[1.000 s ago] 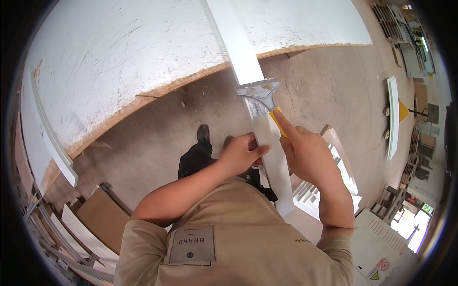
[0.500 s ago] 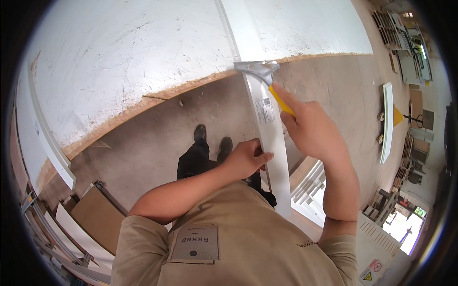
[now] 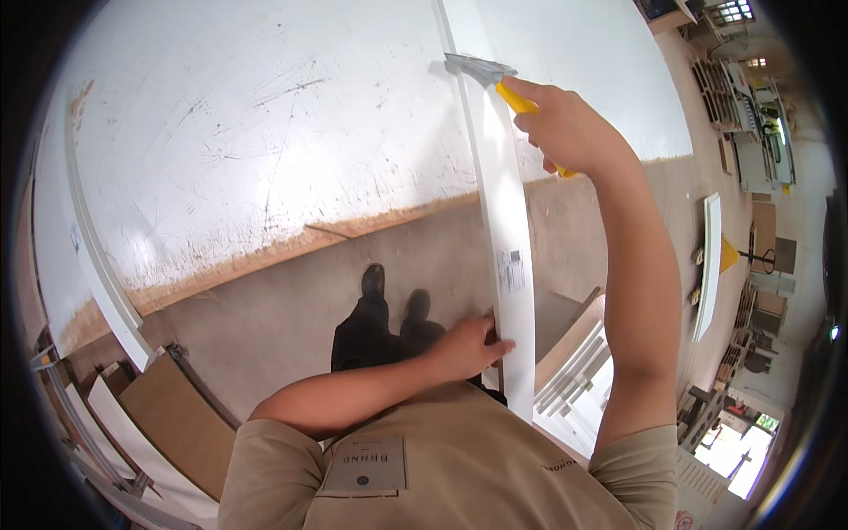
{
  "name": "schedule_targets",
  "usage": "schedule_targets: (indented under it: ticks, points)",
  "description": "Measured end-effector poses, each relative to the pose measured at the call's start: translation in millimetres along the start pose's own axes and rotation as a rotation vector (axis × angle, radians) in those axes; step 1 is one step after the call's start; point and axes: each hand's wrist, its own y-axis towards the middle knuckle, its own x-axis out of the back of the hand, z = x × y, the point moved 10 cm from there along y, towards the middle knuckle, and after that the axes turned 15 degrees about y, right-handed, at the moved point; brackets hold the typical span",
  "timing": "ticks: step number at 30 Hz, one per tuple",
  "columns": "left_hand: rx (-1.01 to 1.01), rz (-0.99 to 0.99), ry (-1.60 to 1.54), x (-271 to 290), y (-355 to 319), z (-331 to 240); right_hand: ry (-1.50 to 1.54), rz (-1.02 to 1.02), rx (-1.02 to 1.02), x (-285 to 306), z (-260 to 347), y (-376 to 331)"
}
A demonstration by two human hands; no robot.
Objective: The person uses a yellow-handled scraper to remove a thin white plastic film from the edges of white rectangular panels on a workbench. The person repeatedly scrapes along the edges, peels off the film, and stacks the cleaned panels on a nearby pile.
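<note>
A long white board [image 3: 505, 221] with a printed label [image 3: 511, 270] lies across the worktable's edge and runs back toward my body. My right hand [image 3: 574, 128] is closed round the yellow handle of a scraper [image 3: 481, 69]. The scraper's wide grey blade lies across the board, well past the table edge. Near my waist, my left hand [image 3: 470, 346] grips the board's left edge, its thumb on top and its other fingers partly hidden under the edge.
The white worktable [image 3: 256, 132] is scratched, with a chipped brown edge. Another white strip [image 3: 97, 265] lies along its left side. Brown and white panels [image 3: 181, 415] stand at lower left. White strips [image 3: 579, 389] are stacked at right, and a white panel [image 3: 707, 265] stands farther off.
My right hand has pushed the scraper away from me along the board, from the table edge to farther over the table. My left hand still grips the board, and the whole view has shifted.
</note>
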Motion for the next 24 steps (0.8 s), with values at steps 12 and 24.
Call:
schedule_targets:
  ticks: [12,24]
  points:
    - [-0.020,0.100,0.093,7.3,-3.1,-6.6,0.013,-0.065,-0.003,27.2,46.3,97.4]
    - [-0.011,0.066,-0.054,16.3,4.2,-4.1,0.332,-0.647,0.346,59.8,24.2,113.5]
